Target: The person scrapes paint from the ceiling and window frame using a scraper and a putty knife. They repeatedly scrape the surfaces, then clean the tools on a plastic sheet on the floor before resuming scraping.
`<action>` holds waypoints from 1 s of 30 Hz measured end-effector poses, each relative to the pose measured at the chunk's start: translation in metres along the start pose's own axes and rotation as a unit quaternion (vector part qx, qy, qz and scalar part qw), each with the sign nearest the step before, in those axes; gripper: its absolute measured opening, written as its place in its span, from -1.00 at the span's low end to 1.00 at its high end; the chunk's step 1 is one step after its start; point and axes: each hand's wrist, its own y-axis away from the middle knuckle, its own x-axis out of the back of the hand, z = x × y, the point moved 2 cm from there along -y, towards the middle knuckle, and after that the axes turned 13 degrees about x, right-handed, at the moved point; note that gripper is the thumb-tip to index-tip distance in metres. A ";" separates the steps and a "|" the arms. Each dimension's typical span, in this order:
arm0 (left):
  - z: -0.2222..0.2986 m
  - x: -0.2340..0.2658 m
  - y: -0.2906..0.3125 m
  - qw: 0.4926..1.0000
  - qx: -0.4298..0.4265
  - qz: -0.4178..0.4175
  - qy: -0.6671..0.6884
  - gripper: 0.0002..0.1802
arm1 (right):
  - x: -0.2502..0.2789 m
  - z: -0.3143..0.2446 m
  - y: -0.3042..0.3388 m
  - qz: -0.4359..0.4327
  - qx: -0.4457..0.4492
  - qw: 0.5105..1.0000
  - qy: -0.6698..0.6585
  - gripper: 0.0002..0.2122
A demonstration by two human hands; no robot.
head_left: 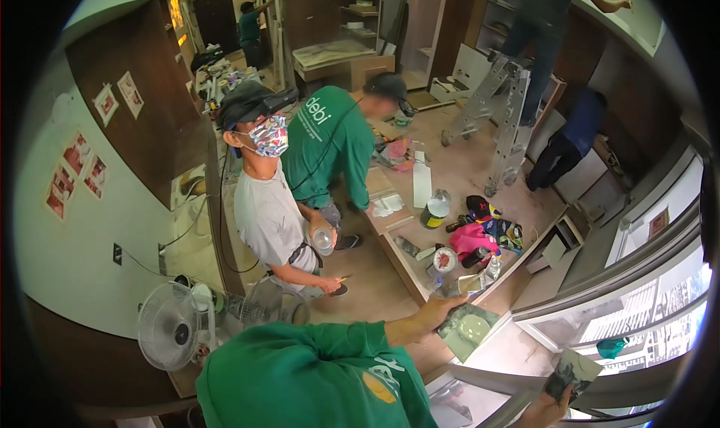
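My left arm, in a green sleeve, reaches right from the bottom of the view. My left hand [441, 312] is closed on the upper left edge of a square greenish plate [452, 343]. A round patch of pale, putty-like paste [474, 326] lies on that plate. At the lower right, apart from it, my right hand [551, 410] grips the lower edge of a second square plate [584, 367], greenish with a dark grey patch. Both plates are near the window frame [480, 375].
A worktable [401, 259] beyond holds tubs, bottles and cloths. Beside it a masked person [262, 203] holds a clear container [322, 239]. Another person [330, 143] bends over the table. Someone stands on a stepladder [510, 120]. A fan [169, 327] stands at lower left.
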 end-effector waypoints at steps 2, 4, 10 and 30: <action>-0.005 0.017 -0.003 0.998 -0.016 -0.009 0.055 -0.64 | -0.003 0.016 0.000 -0.012 -0.021 0.998 -0.050 -0.63; 0.000 0.017 0.008 0.996 -0.026 -0.020 0.083 -0.68 | 0.001 0.031 0.002 -0.018 -0.033 0.996 -0.084 -0.63; 0.014 0.015 0.029 0.989 -0.052 -0.027 0.133 -0.67 | -0.034 0.027 0.034 -0.047 -0.084 0.985 -0.143 -0.64; 0.041 -0.103 -0.028 0.991 -0.067 -0.017 0.114 -0.73 | -0.140 0.011 0.062 -0.080 0.099 0.987 -0.093 -0.68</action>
